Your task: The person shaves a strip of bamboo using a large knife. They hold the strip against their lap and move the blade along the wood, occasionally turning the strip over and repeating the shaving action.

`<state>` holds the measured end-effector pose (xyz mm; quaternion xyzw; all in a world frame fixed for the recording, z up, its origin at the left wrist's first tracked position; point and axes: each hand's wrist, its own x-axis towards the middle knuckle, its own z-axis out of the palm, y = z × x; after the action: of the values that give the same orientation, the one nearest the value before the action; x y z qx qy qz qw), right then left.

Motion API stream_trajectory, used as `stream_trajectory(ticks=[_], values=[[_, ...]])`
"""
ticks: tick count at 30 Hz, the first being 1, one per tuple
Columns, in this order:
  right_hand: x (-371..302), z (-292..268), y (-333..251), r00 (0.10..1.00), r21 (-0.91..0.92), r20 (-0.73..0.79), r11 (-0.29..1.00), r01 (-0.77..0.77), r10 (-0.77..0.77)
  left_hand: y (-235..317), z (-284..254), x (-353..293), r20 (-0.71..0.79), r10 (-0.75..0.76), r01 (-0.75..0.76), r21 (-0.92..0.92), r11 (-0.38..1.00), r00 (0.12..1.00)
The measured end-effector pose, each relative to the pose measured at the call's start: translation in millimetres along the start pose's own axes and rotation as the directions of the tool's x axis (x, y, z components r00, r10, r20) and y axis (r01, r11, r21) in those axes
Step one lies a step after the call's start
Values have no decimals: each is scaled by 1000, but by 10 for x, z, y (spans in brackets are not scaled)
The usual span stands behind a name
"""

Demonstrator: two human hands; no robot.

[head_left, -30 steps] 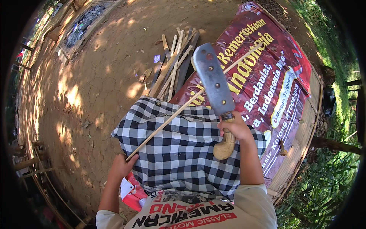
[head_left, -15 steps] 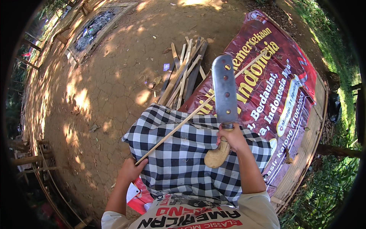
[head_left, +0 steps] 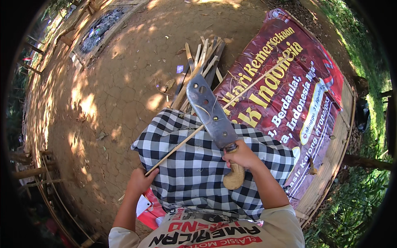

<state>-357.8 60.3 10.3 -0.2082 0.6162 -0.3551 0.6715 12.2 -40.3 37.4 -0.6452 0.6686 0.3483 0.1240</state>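
Note:
My right hand [head_left: 242, 154] is wrapped round the curved wooden handle of a broad cleaver [head_left: 210, 109], whose dark blade has several holes and tilts up to the left. The blade lies across a long thin bamboo strip [head_left: 175, 149], hiding part of it. My left hand [head_left: 142, 181] grips that strip near its lower end, and a short piece of it sticks out behind the hand. From there the strip slants up to the right, over my lap and a banner. A black-and-white checked cloth [head_left: 192, 165] covers my lap beneath both hands. A thin curled shaving shows against the blade.
Split bamboo pieces [head_left: 188, 84] lie in a pile on the cracked earth ahead. At right, a dark red printed banner [head_left: 264, 91] covers a bamboo platform [head_left: 331, 165]. An ash pit [head_left: 101, 31] with a wooden border is at far left. Bamboo rails [head_left: 35, 171] stand at left.
The cleaver has swung left and down, its blade turning from upright to tilted left across the strip. My right hand has shifted slightly left and down; my left hand has barely moved.

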Motion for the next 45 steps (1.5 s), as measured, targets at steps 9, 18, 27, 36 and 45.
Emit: stream_trajectory(ticks=[9,18,27,36,45], values=[[11,205,51,1000,62,-10,998,-20,20,86,-16,5,-9,-4,4,-57,998,1000],[-28,256,-95,995,173,-97,985,18,-1,60,99,21,-55,-20,19,-27,999,998],[2,54,-186,999,37,-31,999,10,-9,156,-50,-46,-24,-28,28,-20,999,999],[12,190,-87,1000,82,-8,997,14,-13,62,-55,0,33,-39,39,-23,999,999],[-30,469,101,997,-43,-71,999,-11,7,131,-88,49,77,-48,50,-19,999,996]])
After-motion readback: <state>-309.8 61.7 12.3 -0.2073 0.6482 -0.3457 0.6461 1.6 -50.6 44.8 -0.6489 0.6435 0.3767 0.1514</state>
